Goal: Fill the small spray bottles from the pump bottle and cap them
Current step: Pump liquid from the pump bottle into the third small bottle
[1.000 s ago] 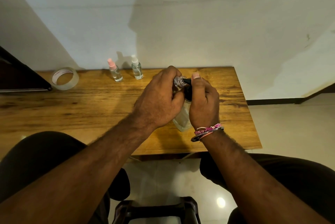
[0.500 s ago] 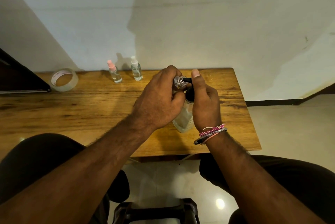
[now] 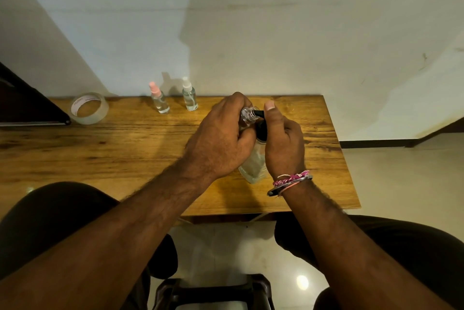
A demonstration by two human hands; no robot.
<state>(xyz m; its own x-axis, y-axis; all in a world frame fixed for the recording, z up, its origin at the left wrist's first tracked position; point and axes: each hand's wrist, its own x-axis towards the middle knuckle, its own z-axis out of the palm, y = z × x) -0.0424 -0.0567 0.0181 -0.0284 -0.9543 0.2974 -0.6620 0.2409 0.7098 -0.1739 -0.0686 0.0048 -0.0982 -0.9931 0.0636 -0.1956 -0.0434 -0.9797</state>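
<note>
My left hand (image 3: 221, 139) grips a small clear spray bottle (image 3: 247, 114) with no cap, its threaded mouth held against the black spout of the pump bottle (image 3: 253, 166). The pump bottle is clear and stands on the wooden table (image 3: 125, 149). My right hand (image 3: 283, 141) is curled round its black pump head, thumb raised beside the spout. Two capped small spray bottles stand at the table's back edge: one with a pink cap (image 3: 158, 98) and one with a white cap (image 3: 189, 95).
A roll of clear tape (image 3: 89, 108) lies at the back left of the table. A dark flat object (image 3: 27, 108) sits at the far left. A black stool (image 3: 213, 292) shows below between my knees. The white wall rises just behind the table.
None of the objects has shifted. My right thumb has lifted slightly beside the spout; both hands stay at the pump bottle.
</note>
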